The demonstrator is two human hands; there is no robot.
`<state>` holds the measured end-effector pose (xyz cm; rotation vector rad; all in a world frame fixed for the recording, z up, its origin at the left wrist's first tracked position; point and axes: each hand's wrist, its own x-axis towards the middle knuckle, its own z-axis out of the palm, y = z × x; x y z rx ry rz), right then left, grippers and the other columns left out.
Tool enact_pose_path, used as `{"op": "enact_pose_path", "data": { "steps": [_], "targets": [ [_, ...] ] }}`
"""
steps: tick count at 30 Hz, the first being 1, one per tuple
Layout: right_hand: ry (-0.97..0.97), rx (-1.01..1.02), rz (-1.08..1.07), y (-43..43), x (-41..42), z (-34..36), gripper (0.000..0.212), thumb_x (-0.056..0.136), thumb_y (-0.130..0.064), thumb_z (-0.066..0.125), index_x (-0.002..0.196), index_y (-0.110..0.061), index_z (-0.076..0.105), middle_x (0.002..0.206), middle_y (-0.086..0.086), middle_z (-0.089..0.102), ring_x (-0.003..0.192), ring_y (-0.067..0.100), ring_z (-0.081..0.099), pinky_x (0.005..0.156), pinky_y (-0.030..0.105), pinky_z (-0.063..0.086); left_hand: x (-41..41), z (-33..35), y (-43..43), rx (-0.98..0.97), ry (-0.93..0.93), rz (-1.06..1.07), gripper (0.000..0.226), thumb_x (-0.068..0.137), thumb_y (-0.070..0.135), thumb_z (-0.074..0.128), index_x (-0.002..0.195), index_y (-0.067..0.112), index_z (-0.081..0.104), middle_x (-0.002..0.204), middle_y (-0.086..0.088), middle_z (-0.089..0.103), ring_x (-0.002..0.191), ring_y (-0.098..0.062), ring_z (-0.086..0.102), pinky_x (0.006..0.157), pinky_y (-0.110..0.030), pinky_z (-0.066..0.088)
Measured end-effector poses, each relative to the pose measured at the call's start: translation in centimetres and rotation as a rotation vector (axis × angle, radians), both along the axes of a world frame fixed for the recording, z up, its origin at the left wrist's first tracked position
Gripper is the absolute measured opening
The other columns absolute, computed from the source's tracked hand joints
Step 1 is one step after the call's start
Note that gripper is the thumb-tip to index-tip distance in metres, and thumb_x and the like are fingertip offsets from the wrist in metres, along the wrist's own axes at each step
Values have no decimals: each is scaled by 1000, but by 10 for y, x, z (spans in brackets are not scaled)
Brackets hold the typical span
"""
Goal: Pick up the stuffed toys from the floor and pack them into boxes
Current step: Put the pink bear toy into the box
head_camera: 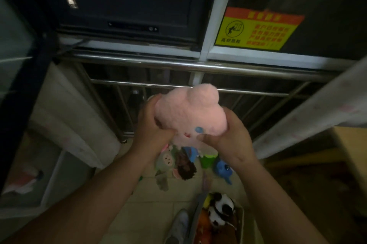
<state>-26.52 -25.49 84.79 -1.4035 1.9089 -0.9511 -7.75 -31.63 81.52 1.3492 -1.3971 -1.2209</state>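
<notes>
Floor (151, 194) under a heap of toys (178, 162) not yet gathered. Box (241, 222) at lower right, part filled, panda (220, 208) on top. Pink stuffed toy (188, 112) aloft above the heap, squeezed between left grip (153, 124) and right grip (228, 138), both curled tight round it, probably compressing it to fit the box.

Both bare forearms reach forward from the lower corners and converge at the pink plush toy (188, 108). The left hand (152, 124) grips the toy's left side, fingers curled into its underside. The right hand (231, 140) clasps its right side, thumb pressed along its lower edge.
</notes>
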Motion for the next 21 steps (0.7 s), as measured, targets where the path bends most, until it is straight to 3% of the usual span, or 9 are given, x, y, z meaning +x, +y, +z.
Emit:
{"op": "enact_pose_path", "data": {
  "steps": [5,7,11,17,21],
  "targets": [
    [12,-32,-44,34,27,6,73,63,-32,85,124,-40,46,103,-26,49,89,-16,48,67,10,40,22,15,30,7,5,-22,95,63,0,75,109,72,34,135,6,35,120,-22,48,79,-35,55],
    [11,-48,-65,48,36,8,75,63,-32,85,127,-37,46,106,-24,50,90,-13,47,70,12,41,31,20,42,7,12,-33,94,63,-1,74,114,67,34,134,6,33,120,-23,47,83,-41,56],
    [-10,-73,-103,80,56,11,72,62,-35,85,117,-47,42,105,-27,50,93,-11,49,74,18,47,46,25,64,-11,21,-74,93,63,-1,74,117,64,34,129,6,34,119,-25,49,84,-48,56],
    [18,-71,-165,129,70,18,72,65,-34,84,121,-46,41,104,-27,48,89,-14,47,62,11,38,52,26,99,-20,11,-126,95,60,2,77,122,62,35,140,1,33,123,-26,46,87,-48,55],
    [15,-72,-205,159,69,25,71,65,-34,84,123,-42,44,101,-28,49,88,-13,48,65,12,40,51,29,120,-13,4,-171,97,59,7,79,129,57,35,142,1,33,126,-26,44,90,-51,52]
  ]
}}
